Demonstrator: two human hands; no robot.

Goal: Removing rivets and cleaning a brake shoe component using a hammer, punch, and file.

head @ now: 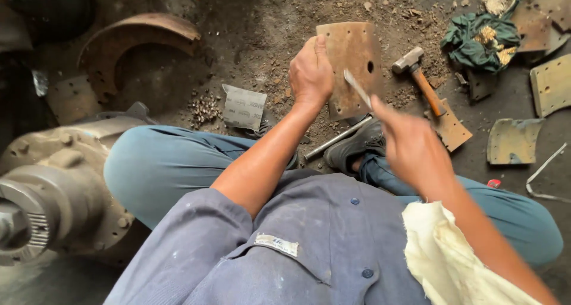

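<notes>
My left hand [310,73] grips the left edge of a curved brown brake lining plate [355,58] with a hole near its right side, held upright above the dirt floor. My right hand [411,143] is closed around a thin flat metal blade [357,88] whose tip lies against the plate's face. The right hand is blurred. I sit cross-legged in teal trousers and a blue-grey shirt, with a cream cloth [449,257] draped over my right forearm.
A hammer [419,76] with a wooden handle lies right of the plate, a metal rod [336,140] below it. Sandpaper sheet [244,107], rusty curved brake shoe [140,40], green rag [479,37], several lining pieces [513,140] on the right, large metal hub [53,186] at left.
</notes>
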